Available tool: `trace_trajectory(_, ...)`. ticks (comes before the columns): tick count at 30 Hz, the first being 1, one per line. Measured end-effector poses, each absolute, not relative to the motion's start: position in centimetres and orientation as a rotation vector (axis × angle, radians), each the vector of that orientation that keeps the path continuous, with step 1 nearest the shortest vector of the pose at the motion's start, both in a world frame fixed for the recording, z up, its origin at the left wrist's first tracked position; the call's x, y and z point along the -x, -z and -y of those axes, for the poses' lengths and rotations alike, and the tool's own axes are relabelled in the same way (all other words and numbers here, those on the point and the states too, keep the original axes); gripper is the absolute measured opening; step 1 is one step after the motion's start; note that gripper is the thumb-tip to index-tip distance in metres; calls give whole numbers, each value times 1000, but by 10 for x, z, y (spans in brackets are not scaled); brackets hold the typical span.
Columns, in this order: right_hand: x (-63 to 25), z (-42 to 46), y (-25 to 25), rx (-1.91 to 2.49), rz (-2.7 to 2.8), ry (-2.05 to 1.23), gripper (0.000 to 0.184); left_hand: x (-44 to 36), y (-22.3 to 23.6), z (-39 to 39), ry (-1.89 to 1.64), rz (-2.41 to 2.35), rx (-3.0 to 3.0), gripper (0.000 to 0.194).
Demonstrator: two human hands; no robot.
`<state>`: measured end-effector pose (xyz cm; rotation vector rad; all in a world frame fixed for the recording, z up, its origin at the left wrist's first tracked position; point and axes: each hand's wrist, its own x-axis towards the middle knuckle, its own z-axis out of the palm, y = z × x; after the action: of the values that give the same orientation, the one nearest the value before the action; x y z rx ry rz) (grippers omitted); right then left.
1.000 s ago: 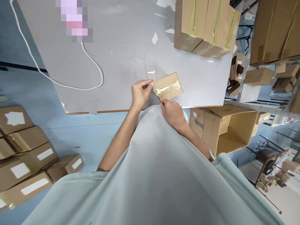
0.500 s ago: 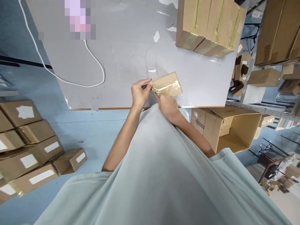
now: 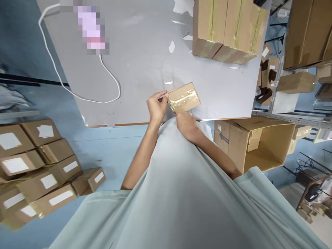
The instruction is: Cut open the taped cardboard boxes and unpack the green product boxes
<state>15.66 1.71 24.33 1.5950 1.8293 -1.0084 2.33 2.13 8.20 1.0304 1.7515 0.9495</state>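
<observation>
A small flat cardboard box, with shiny clear-yellow tape across its top, lies tilted near the table's front edge. My left hand pinches its left corner between thumb and fingers. Close by the box's near left corner, my right hand is closed in a fist at the table edge. What the fist holds is mostly hidden; only a small dark tip shows by the knuckles.
Taped cardboard boxes stand at the table's back right. A white cable loops across the left of the grey table. Labelled boxes are stacked on the floor at left; an open carton stands at right.
My right hand has drawn slightly toward me, away from the box's taped face; the small red bit by its fingers no longer shows. My left hand keeps its pinch. The view has shifted slightly.
</observation>
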Motion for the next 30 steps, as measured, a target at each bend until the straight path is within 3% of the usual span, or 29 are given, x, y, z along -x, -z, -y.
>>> trace_trajectory(6,-172,-7,-255,-1576,-1841,1019,43,-16,-77,-19,-897,-1714,-1065,45)
trace_trajectory(14,-250,-19,-273,-2070,-1757,928,40,-57,-117,-29,-912,-1668,-1531,45)
trace_trajectory(18,-272,-25,-264,-2201,-1750,907,37,-88,-126,-38,-769,-1456,-1712,56)
trace_trajectory(24,-256,-38,-254,-2093,-1820,858,35,-89,-117,-41,-754,-1457,-1672,66)
trace_trajectory(30,-244,-56,-238,-1999,-1801,791,41,-89,-112,-42,-743,-1434,-1763,63)
